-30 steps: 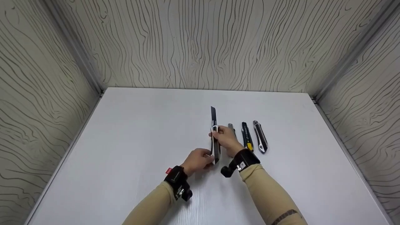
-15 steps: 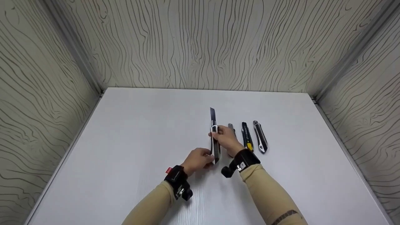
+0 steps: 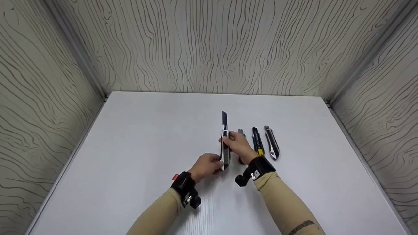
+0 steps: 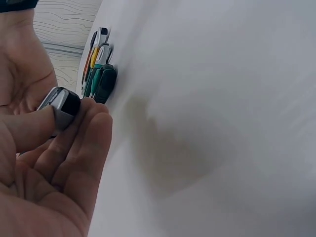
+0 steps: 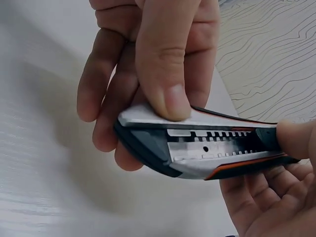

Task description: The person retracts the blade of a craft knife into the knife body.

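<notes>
A snap-off utility knife [image 3: 225, 156] in silver, black and orange is held by both hands over the table, its long dark blade [image 3: 224, 118] extended and pointing away from me. My left hand [image 3: 205, 166] pinches the near end between thumb and fingers; the left wrist view shows that silver-and-black end [image 4: 65, 106] close up. Around the front half, my right hand [image 3: 241, 146] grips the handle. In the right wrist view, its thumb [image 5: 296, 138] lies on the dark slider in the handle's toothed channel, while the blade is out of that view.
Three more utility knives lie to the right: one partly hidden behind my right hand, with a grey tip [image 3: 241, 131], a black-and-yellow knife [image 3: 257, 140], and a silver-and-black knife [image 3: 272, 142]. The white table [image 3: 147, 130] is walled by wood-grain panels [image 3: 209, 49].
The held knife's blade tip has shifted slightly to the right. My right wrist has moved a little to the right, and my left hand has stayed nearly in place.
</notes>
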